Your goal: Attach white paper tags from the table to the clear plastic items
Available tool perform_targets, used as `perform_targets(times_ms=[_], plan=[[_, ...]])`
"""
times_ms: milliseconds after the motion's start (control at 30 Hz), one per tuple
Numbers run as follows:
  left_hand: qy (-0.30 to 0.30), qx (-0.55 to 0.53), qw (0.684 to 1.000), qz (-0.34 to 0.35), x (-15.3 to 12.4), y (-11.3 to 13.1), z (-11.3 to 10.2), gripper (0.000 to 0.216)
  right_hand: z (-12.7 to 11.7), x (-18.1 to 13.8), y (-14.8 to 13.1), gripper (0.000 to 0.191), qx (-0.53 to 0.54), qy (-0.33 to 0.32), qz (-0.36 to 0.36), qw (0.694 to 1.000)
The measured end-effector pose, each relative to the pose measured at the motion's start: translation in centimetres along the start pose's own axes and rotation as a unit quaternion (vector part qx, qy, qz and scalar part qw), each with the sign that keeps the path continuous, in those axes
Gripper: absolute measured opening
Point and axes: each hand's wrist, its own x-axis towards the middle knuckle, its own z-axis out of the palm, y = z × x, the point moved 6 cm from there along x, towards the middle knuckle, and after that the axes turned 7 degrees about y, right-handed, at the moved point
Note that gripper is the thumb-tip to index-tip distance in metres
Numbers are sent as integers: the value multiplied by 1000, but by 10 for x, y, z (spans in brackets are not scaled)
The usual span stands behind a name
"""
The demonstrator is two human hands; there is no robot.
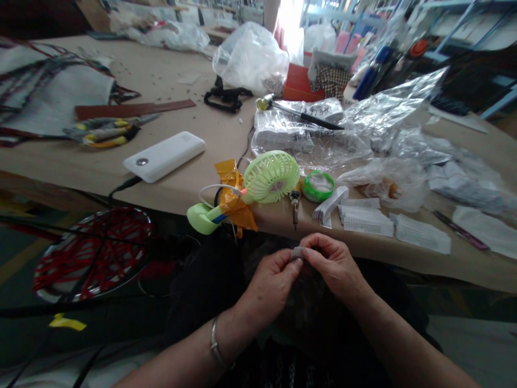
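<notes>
Both my hands meet over dark cloth (226, 291) in my lap, just below the table's front edge. My left hand (271, 280) and my right hand (332, 264) are closed in pinches on one small grey-white label (298, 252) held between the fingertips. A bracelet (216, 345) circles my left wrist. Right above the hands, small stacks of white labels (365, 218) lie near the table edge, and a soldering iron (295, 207) pokes over that edge.
A green mini fan (270, 177) taped with orange tape, a green tape roll (318, 186), a white power bank (165, 156), pliers (103, 132), a hammer (299, 113) and plastic bags of labels (319, 137) lie on the tan table (194, 81). A red-wired round frame (92, 253) sits lower left.
</notes>
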Motion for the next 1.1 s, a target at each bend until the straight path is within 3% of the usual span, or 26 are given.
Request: perform_targets(times_ms=[233,467,1100], plan=[[94,145,974,145,7,25,-19,15,-3,12,-16,14,-132,43,-73,988],[105,218,946,215,13,38,-22,18,0,17,-22,15,-153,52,-112,981],[116,272,918,263,18,46,-22,22,-1,22,-24,11,-187,82,-165,965]])
